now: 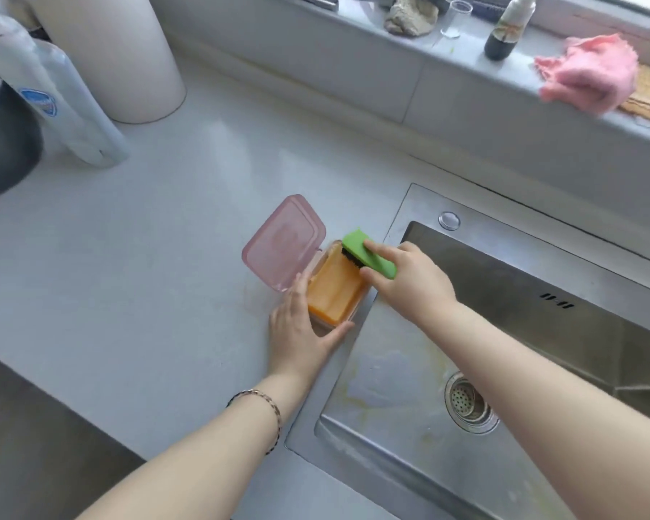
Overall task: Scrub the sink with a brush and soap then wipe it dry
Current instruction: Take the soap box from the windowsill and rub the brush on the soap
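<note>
Pale grey countertop (128,257), raised white ledge (297,50) behind, soft daylight.

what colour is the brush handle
Bright green, with black bristles; the brush shows clearly in the head view.
</note>
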The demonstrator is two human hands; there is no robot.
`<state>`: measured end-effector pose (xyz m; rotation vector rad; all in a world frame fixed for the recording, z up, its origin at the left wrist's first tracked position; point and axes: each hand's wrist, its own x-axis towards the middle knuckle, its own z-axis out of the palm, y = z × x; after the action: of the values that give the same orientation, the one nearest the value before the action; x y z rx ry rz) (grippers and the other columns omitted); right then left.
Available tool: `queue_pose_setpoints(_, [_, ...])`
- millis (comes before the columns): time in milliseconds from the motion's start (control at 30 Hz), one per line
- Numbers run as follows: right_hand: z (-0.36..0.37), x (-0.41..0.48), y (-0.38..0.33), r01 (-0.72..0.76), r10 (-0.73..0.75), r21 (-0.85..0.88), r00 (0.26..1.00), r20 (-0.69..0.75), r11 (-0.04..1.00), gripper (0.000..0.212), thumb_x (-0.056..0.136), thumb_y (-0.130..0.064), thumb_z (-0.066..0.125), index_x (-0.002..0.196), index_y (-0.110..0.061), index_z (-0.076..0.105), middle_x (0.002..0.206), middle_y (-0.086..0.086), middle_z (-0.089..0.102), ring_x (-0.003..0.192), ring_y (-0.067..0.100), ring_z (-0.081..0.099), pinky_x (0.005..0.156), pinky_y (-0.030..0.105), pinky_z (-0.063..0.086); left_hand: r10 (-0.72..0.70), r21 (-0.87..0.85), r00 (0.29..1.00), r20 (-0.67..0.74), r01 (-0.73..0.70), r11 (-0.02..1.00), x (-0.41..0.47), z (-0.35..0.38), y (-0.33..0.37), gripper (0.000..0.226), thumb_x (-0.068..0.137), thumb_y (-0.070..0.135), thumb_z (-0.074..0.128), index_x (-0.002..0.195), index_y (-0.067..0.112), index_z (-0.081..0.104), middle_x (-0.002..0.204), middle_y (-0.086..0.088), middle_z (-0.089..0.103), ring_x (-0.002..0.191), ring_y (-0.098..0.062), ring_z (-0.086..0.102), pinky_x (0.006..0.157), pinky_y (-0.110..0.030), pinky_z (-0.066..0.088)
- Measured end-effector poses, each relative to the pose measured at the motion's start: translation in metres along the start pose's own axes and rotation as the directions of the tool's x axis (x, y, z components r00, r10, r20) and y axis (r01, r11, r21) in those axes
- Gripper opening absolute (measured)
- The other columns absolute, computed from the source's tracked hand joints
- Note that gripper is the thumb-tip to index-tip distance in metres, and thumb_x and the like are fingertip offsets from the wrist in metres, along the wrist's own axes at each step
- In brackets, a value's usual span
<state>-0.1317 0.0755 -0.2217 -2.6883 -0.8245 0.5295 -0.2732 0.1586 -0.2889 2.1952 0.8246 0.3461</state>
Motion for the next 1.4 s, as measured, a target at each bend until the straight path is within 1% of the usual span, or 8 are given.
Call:
queue_pose_setpoints(233, [0.021, -0.044, -0.006, 0.251, -0.254, 0.046, 0.965, 0.072, 0.967, 0.043, 0.088, -0.046, 0.056, 0.129, -0.051, 0.047, 0.113, -0.009, 0.055, 0.101, 0.021, 0.059, 0.081, 0.027, 0.044, -0.044, -0.134, 0.995, -0.085, 0.033, 0.990, 0.011, 0.004, -0.002, 0.105, 0.051, 0.047, 0.077, 0.138, 0.005, 0.035, 0.131, -0.006, 0.054, 0.117, -0.026, 0.053, 0.097, -0.042, 0.043])
queue_pose_setpoints(400, [0.008, 0.013, 0.003, 0.006, -0.004, 0.085, 1.000, -0.014, 0.996, 0.041, 0.090, -0.044, 0.053, 0.130, -0.045, 0.049, 0.106, 0.000, 0.055, 0.109, 0.024, 0.055, 0.083, 0.031, 0.041, -0.031, -0.094, 0.997, -0.077, 0.024, 0.995, 0.014, 0.010, 0.002, 0.103, 0.056, 0.041, 0.083, 0.138, 0.006, 0.034, 0.134, -0.003, 0.051, 0.122, -0.020, 0.046, 0.096, -0.019, 0.028])
queue_pose_setpoints(567, [0.020, -0.038, -0.004, 0.234, -0.239, 0.080, 0.969, 0.063, 0.969, 0.042, 0.087, -0.045, 0.057, 0.127, -0.050, 0.049, 0.108, -0.006, 0.056, 0.103, 0.023, 0.058, 0.082, 0.028, 0.043, -0.021, -0.051, 0.987, -0.159, 0.013, 0.999, 0.018, 0.014, 0.002, 0.091, 0.053, 0.051, 0.062, 0.128, 0.001, 0.045, 0.120, -0.013, 0.060, 0.109, -0.026, 0.055, 0.088, -0.023, 0.034])
queue_pose_setpoints(733, [0.005, 0.025, 0.010, -0.021, 0.025, 0.130, 0.999, -0.029, 0.991, 0.042, 0.088, -0.042, 0.056, 0.130, -0.043, 0.051, 0.102, 0.001, 0.054, 0.108, 0.025, 0.056, 0.084, 0.031, 0.042, -0.007, -0.041, 0.994, -0.105, 0.002, 0.999, 0.018, 0.015, 0.004, 0.097, 0.055, 0.045, 0.080, 0.135, 0.007, 0.039, 0.130, -0.005, 0.053, 0.118, -0.022, 0.048, 0.094, -0.016, 0.027])
queue_pose_setpoints(900, [0.015, -0.022, 0.007, 0.242, -0.251, 0.117, 0.966, 0.070, 0.963, 0.042, 0.086, -0.044, 0.060, 0.126, -0.049, 0.052, 0.110, -0.004, 0.058, 0.103, 0.022, 0.059, 0.084, 0.029, 0.044, 0.000, -0.039, 0.989, -0.150, -0.006, 0.999, 0.019, 0.018, 0.000, 0.094, 0.054, 0.058, 0.060, 0.129, 0.003, 0.045, 0.122, -0.009, 0.059, 0.109, -0.019, 0.051, 0.091, -0.022, 0.034])
queue_pose_setpoints(1033, [0.001, 0.040, 0.012, 0.012, -0.010, 0.116, 1.000, -0.018, 0.993, 0.041, 0.088, -0.042, 0.057, 0.128, -0.043, 0.052, 0.108, 0.001, 0.057, 0.108, 0.023, 0.056, 0.082, 0.030, 0.042, -0.010, -0.046, 0.992, -0.125, 0.004, 0.999, 0.019, 0.018, 0.004, 0.098, 0.054, 0.064, 0.059, 0.132, 0.007, 0.042, 0.127, -0.005, 0.055, 0.114, -0.022, 0.051, 0.095, -0.018, 0.029])
queue_pose_setpoints(1233, [0.008, -0.028, 0.004, 0.270, -0.286, 0.128, 0.948, 0.136, 0.954, 0.042, 0.085, -0.043, 0.061, 0.125, -0.049, 0.052, 0.103, -0.007, 0.056, 0.098, 0.020, 0.059, 0.080, 0.027, 0.043, 0.016, 0.004, 0.989, -0.148, -0.015, 1.000, 0.022, 0.019, 0.000, 0.092, 0.051, 0.059, 0.058, 0.128, 0.011, 0.041, 0.118, -0.010, 0.062, 0.104, -0.029, 0.060, 0.088, -0.028, 0.037])
queue_pose_setpoints(1400, [0.002, 0.039, 0.012, 0.038, -0.036, 0.142, 0.999, -0.016, 0.989, 0.041, 0.087, -0.041, 0.059, 0.127, -0.042, 0.054, 0.108, 0.001, 0.059, 0.107, 0.023, 0.056, 0.085, 0.031, 0.042, 0.020, 0.009, 0.991, -0.136, -0.019, 1.000, 0.024, 0.020, 0.001, 0.093, 0.054, 0.062, 0.060, 0.128, 0.007, 0.045, 0.122, -0.005, 0.059, 0.109, -0.026, 0.056, 0.092, -0.025, 0.034])
